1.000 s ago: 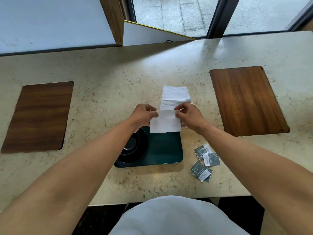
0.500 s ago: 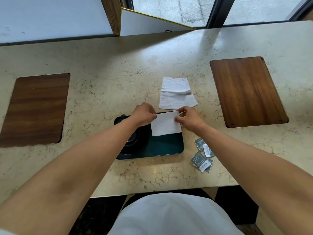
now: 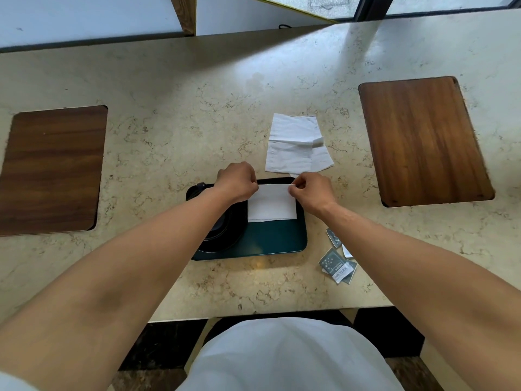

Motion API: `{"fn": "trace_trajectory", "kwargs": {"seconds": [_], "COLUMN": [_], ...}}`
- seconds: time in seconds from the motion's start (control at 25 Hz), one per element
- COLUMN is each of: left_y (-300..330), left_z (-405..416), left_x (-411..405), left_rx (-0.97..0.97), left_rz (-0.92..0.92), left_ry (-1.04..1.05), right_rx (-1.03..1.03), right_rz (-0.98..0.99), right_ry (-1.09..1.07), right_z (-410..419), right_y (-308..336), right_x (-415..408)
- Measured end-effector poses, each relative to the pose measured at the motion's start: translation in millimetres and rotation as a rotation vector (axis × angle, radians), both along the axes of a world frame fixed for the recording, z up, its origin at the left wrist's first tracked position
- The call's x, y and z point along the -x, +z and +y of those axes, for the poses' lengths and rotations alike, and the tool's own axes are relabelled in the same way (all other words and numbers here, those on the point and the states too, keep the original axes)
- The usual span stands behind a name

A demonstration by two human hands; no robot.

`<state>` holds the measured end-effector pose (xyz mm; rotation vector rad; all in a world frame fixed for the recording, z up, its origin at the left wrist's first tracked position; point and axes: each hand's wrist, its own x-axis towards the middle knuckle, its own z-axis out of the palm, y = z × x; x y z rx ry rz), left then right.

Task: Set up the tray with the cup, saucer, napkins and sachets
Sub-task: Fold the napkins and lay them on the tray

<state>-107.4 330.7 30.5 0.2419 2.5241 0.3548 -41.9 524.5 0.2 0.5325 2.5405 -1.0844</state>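
Grip: both hands, left [image 3: 238,182] and right [image 3: 311,190], pinch the napkin's [image 3: 272,206] far corners.
Napkin: lying on the tray [image 3: 277,239], right half.
Done: dark saucer [image 3: 222,235] on tray, seemingly with cup.
Left: spare napkins [image 3: 294,148], sachets [image 3: 338,263] on the table.

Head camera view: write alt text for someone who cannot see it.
Both hands, left hand and right hand, pinch the far corners of a folded white napkin lying on a dark green tray that also holds a dark saucer. More napkins lie beyond the tray and sachets to its right, on a marble table.
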Motion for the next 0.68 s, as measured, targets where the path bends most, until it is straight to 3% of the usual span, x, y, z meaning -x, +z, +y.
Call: {"fn": "trace_trajectory", "kwargs": {"seconds": [0.68], "left_y": [-13.3], "left_z": [1.7], "left_x": [14.3], "left_rx": [0.001], "left_rz": [0.035], "left_ry": [-0.064], "right_rx": [-0.002], "right_rz": [-0.034], "right_ry": [0.022], "right_z": [6.2], "right_y": [-4.5], "right_x": [21.6]}}
